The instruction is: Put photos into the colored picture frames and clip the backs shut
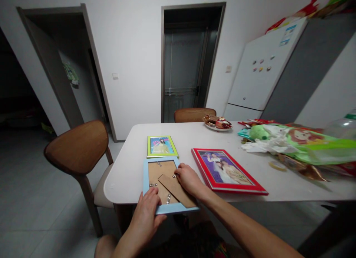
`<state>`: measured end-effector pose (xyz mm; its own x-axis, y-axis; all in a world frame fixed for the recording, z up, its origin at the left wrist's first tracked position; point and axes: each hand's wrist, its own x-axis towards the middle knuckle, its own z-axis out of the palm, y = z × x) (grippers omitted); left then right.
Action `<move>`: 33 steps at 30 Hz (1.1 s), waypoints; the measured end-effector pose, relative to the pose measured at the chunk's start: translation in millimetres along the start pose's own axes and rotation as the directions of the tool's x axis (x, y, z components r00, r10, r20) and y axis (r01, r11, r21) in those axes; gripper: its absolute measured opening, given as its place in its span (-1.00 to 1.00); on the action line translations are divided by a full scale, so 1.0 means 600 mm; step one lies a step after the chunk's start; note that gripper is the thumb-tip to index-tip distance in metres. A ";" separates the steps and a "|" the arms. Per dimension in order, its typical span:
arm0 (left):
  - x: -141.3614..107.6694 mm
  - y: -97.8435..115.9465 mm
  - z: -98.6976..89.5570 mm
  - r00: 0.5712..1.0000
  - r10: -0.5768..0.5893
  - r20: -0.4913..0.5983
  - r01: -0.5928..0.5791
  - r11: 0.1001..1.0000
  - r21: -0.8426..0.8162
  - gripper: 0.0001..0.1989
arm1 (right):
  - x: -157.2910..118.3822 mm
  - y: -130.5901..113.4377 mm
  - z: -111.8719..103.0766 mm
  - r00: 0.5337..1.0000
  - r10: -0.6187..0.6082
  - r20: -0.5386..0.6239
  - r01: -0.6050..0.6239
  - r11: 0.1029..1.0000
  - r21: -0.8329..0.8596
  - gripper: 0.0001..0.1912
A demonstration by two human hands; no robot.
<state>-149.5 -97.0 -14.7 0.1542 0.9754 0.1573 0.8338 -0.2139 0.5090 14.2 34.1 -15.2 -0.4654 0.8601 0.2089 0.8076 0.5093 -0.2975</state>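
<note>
A light blue picture frame lies face down at the table's near edge, its brown backing board upward. Small metal clips sit along the inside of its border, and a brown stand leg slants across the backing. Gripping the lower left corner is my left hand, thumb at the near edge and fingers over the border. My right hand is closed at the right border, fingertips at a metal clip; its palm hides part of that side.
Just beyond lies a lime green picture frame; a red picture frame is to the right. A plate of food stands at the back. Bags and crumpled tissue crowd the white table's right side. Wooden chairs stand left and behind.
</note>
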 end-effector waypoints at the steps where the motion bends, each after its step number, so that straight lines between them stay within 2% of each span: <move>1: 0.001 -0.001 0.000 1.000 0.000 -0.001 0.000 1.000 -0.016 -0.78 | 0.003 -0.001 -0.001 1.000 0.009 -0.008 -0.009 1.000 -0.028 -0.74; 4: 0.000 -0.005 0.000 1.000 0.008 -0.017 -0.009 0.999 -0.053 -0.79 | 0.007 -0.006 -0.007 0.999 0.027 -0.032 -0.031 0.994 -0.100 -0.74; 7: -0.004 -0.009 0.002 0.999 0.009 -0.033 -0.011 0.997 -0.079 -0.78 | -0.003 -0.013 -0.016 0.998 -0.014 -0.055 0.010 0.997 -0.078 -0.74; 10: -0.007 -0.014 0.008 0.998 0.016 -0.056 -0.022 0.993 -0.115 -0.77 | -0.025 -0.027 -0.026 0.980 -0.197 -0.011 0.198 0.976 0.088 -0.73; 13: -0.005 -0.017 0.013 0.994 0.035 -0.103 -0.049 0.990 -0.129 -0.74 | -0.045 -0.045 -0.031 0.895 -0.436 0.097 0.396 0.875 0.279 -0.78; 15: -0.003 -0.016 0.015 0.991 0.042 -0.124 -0.059 0.989 -0.134 -0.73 | -0.051 -0.054 -0.030 0.867 -0.486 0.110 0.430 0.841 0.330 -0.81; 20: -0.003 -0.009 0.012 0.992 0.008 -0.127 -0.027 0.988 -0.152 -0.76 | -0.048 -0.058 -0.019 0.893 -0.442 0.078 0.402 0.865 0.300 -0.87; 23: -0.005 -0.007 0.011 0.993 0.012 -0.120 -0.031 0.987 -0.158 -0.76 | -0.038 -0.059 -0.016 0.902 -0.426 0.069 0.389 0.871 0.299 -0.80; 26: -0.005 -0.004 0.012 0.994 0.017 -0.112 -0.035 0.987 -0.154 -0.78 | -0.020 -0.069 -0.006 0.937 -0.347 0.036 0.325 0.906 0.271 -0.74; 33: -0.007 0.000 0.016 0.995 0.021 -0.102 -0.037 0.987 -0.157 -0.76 | 0.027 -0.099 0.032 0.971 -0.235 0.037 0.227 0.961 0.158 -0.85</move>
<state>-145.0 -100.4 -23.5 0.1172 0.9603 0.2533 0.7341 -0.2555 0.6291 -48.2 18.4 -12.1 -0.6555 0.7166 0.2385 0.6135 0.6894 -0.3853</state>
